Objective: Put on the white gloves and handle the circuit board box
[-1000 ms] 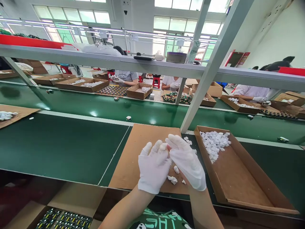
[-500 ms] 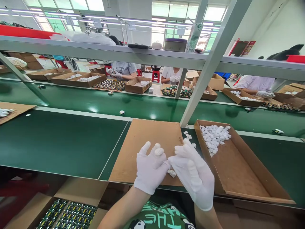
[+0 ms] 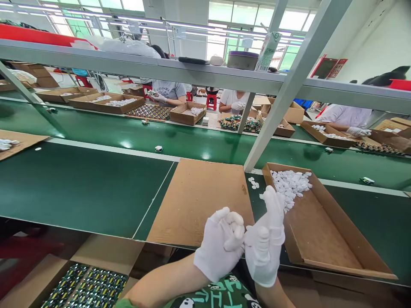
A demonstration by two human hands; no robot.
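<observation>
You're holding both gloved hands together low over the near edge of the bench. Your left hand [image 3: 221, 246] is curling its fingers [image 3: 236, 222] into a loose fist against your right hand [image 3: 265, 248], whose fingers [image 3: 275, 201] are pointing up and partly bent. Whether either hand is pinching anything: I cannot tell, since the gloves are white, the contact spot between the hands is hiding whatever sits there, and no part is showing clearly. Directly beyond your left fingers a flat cardboard sheet [image 3: 199, 196] is lying on the green bench [image 3: 80, 188]. Just past your right fingertips, the shallow cardboard tray [image 3: 327, 239] is holding a heap of small white parts [image 3: 290, 184] at its far end; individual shapes are too small to make out. A few loose white parts [image 3: 253, 183] are sitting on the bench between sheet and tray, beyond the fingers of both hands. Below your left wrist, a box of green boards [image 3: 86, 291] is getting cut off by the bottom edge. Across the belt, other people's gloved hands are working, faces hidden behind the grey shelf rail [image 3: 192, 75].
</observation>
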